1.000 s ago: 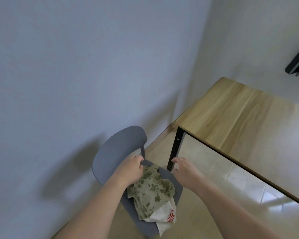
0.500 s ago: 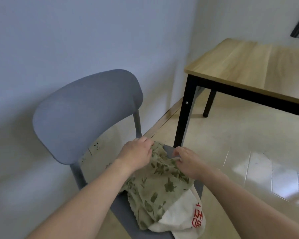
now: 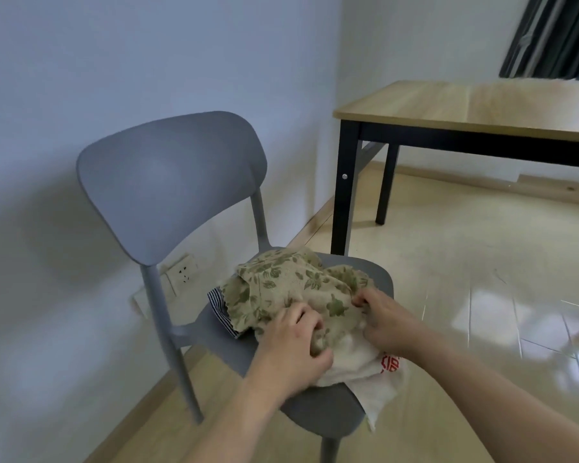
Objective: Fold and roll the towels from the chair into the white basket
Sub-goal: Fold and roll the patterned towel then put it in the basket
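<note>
Since 0.5 s ago both hands slid off the far edge of the towel pile toward its near side, and a striped towel point(image 3: 218, 307) now shows at the pile's left edge. Pile sits on the grey chair point(image 3: 168, 182) seat: leaf-print towel point(image 3: 281, 285) on top, white towel point(image 3: 361, 365) with red print under it, its corner hanging over the seat's front-right rim. Seat has a bare strip left of the pile and along the front edge. Chair back is close to the wall; open floor to the right, up to the wooden table point(image 3: 448, 105), whose black leg stands just behind the seat's rear right corner. Left hand point(image 3: 295, 342) palm down, fingers curled, closed on a bunch of leaf-print cloth at the near side. Right hand point(image 3: 385, 322) lies knuckles up beside it, thumb and fingers pinching a fold of the same towel. Forearms come in from the bottom right. Basket not in view.
</note>
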